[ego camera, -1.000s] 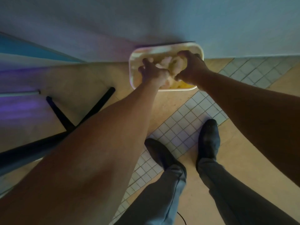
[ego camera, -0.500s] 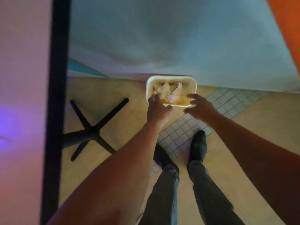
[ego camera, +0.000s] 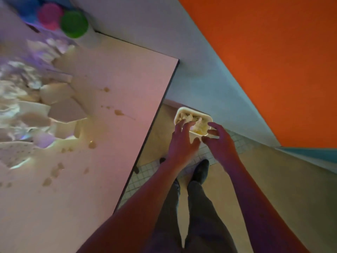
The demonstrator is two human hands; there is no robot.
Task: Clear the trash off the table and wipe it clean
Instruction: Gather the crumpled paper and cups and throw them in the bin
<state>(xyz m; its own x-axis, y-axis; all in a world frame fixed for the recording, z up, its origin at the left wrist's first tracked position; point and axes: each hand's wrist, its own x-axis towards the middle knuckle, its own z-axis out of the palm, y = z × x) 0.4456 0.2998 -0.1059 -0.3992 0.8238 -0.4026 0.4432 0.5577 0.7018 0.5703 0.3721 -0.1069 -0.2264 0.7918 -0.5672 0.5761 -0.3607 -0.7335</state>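
Left hand (ego camera: 180,141) and right hand (ego camera: 219,141) empty, fingers spread, held over white rectangular plastic bin (ego camera: 209,118) of crumpled paper on floor beside pale tabletop's (ego camera: 116,84) right edge. Crumpled white paper trash (ego camera: 36,99) heaped at tabletop's left edge; brown spill stains (ego camera: 118,112) toward middle.

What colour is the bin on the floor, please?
The bin is cream-white, seen in the head view.

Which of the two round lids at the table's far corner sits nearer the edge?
The green lid: it sits at the table corner, right of the pink lid.
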